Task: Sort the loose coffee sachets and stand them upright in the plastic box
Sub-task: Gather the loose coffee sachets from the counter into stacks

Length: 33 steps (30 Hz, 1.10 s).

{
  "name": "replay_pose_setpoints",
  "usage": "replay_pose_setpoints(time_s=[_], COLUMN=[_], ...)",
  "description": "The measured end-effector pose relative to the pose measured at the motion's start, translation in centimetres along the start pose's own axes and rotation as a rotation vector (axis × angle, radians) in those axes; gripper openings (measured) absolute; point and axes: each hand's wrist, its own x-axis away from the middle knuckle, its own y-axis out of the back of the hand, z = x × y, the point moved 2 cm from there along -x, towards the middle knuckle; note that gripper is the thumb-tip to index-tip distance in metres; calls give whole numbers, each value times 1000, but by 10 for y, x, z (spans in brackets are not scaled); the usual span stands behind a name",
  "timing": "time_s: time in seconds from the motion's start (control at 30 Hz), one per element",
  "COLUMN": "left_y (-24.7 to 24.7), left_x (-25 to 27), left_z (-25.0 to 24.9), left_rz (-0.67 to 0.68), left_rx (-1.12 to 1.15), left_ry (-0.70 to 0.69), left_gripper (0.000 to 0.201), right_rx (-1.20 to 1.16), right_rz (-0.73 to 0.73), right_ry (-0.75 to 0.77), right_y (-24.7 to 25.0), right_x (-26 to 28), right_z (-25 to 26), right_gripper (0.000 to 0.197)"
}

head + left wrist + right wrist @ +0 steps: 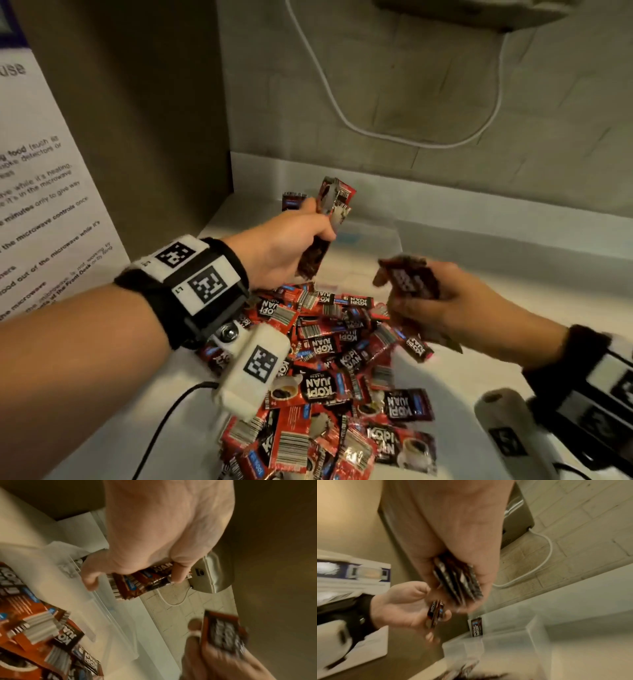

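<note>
A heap of red and black coffee sachets (329, 370) lies on the white counter. My left hand (291, 243) grips a small stack of sachets (325, 229) held upright above the heap; the same stack (137, 584) shows between thumb and fingers in the left wrist view. To the right, my right hand (431, 308) holds a stack of sachets (411, 277), seen edge-on as the stack (458, 582) in the right wrist view. The clear plastic box (370, 236) stands behind the hands, with one sachet (293, 200) upright at its far left corner.
A white cable (342, 102) hangs down the tiled wall at the back. A printed notice (41, 205) stands on the left beside a dark side panel. A black wire (164, 421) from the left wrist camera crosses the counter.
</note>
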Motion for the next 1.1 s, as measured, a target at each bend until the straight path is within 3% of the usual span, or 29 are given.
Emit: replay_pose_setpoints(time_s=[0.1, 0.17, 0.23, 0.33, 0.47, 0.57, 0.67, 0.7, 0.87, 0.97, 1.03, 1.1], left_y=[-13, -24, -38, -53, -59, -60, -61, -62, -66, -69, -73, -78], left_x=[-14, -21, -27, -39, -57, -72, -97, -106, -113, -122, -124, -125], left_z=[2, 1, -2, -4, -11, -15, -5, 1, 13, 20, 19, 23], left_rz=[86, 141, 162, 178, 142, 30, -44, -32, 6, -13, -40, -70], left_rx=[61, 40, -7, -86, -93, -67, -135, -162, -124, -57, -29, -24], left_ry=[23, 5, -36, -40, -51, -82, -68, -60, -25, 9, -3, 22], left_gripper=[36, 44, 33, 27, 31, 30, 93, 98, 56, 20, 26, 67], right_rx=[-140, -235, -309, -374, -491, -520, -463, -443, -416, -304, -259, -249], right_rz=[-293, -346, -345, -372, -457, -515, -579, -586, -541, -556, -588, -595], right_ry=[84, 139, 200, 169, 68, 29, -4, -18, -125, -131, -137, -150], right_y=[19, 25, 25, 22, 23, 28, 36, 38, 44, 46, 48, 49], right_x=[-29, -48, -65, -88, -111, -123, -130, -131, -137, -140, -141, -144], right_z=[8, 12, 18, 17, 1, -13, -25, -30, -58, -73, -84, -95], right_gripper=[26, 44, 45, 51, 28, 18, 8, 7, 11, 10, 8, 13])
